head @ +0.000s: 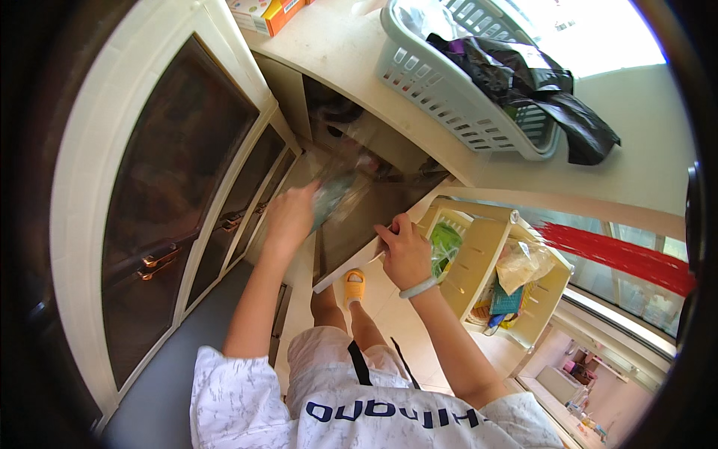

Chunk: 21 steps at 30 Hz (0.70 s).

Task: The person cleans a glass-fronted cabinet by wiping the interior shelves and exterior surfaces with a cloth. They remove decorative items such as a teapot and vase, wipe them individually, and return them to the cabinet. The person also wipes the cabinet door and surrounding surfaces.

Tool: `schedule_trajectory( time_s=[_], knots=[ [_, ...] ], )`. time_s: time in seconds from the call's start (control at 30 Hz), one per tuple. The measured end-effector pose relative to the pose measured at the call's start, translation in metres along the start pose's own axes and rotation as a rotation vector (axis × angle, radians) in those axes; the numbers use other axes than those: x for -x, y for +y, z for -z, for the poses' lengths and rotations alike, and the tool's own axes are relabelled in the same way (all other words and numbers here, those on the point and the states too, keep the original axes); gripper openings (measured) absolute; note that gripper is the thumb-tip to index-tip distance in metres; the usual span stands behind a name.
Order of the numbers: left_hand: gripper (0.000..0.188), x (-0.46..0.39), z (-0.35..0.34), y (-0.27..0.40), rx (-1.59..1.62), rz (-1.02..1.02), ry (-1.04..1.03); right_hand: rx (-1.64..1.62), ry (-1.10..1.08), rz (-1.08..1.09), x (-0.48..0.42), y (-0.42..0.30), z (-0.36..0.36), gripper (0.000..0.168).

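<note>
My left hand [291, 216] holds a clear plastic bag [336, 193], blurred, with something greenish inside. The bag hangs in front of an open cabinet [387, 137] under the counter. My right hand [405, 250] has its fingers around the edge of the cabinet's brown door [364, 216], which stands swung out towards me. A pale bangle sits on the right wrist. Dark shapes lie inside the cabinet, too dim to name.
A grey plastic basket [432, 106] with a black plastic bag [510, 73] stands on the counter [331, 50], near an orange box [272, 14]. At right is a cream storage rack [477, 264] holding bagged items. Dark-panelled cupboard doors [174, 168] line the left.
</note>
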<state>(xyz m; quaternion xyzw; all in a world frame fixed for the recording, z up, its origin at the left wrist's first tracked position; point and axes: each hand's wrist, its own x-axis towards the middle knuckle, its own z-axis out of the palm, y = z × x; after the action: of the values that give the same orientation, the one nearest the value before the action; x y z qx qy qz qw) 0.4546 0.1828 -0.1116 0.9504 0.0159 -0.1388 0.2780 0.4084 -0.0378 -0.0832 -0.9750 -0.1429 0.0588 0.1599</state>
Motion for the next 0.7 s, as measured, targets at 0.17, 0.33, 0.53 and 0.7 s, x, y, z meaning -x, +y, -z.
schedule_trajectory(
  time_s=[0.17, 0.33, 0.53, 0.7],
  knots=[
    [0.045, -0.106, -0.098, 0.036, 0.050, -0.114, 0.112, 0.013, 0.013, -0.055, -0.001, 0.001, -0.003, 0.029],
    [0.048, -0.208, -0.222, 0.069, 0.084, -0.137, 0.240, 0.017, -0.054, -0.076, -0.004, -0.007, -0.001, 0.030],
    [0.051, -0.243, -0.272, 0.092, 0.356, -0.363, -0.018, -0.031, 0.009, -0.059, 0.000, 0.010, -0.006, 0.030],
    [0.054, -0.249, -0.253, 0.072, 0.485, -0.381, -0.262, -0.042, 0.007, -0.053, -0.001, 0.006, 0.001, 0.033]
  ],
)
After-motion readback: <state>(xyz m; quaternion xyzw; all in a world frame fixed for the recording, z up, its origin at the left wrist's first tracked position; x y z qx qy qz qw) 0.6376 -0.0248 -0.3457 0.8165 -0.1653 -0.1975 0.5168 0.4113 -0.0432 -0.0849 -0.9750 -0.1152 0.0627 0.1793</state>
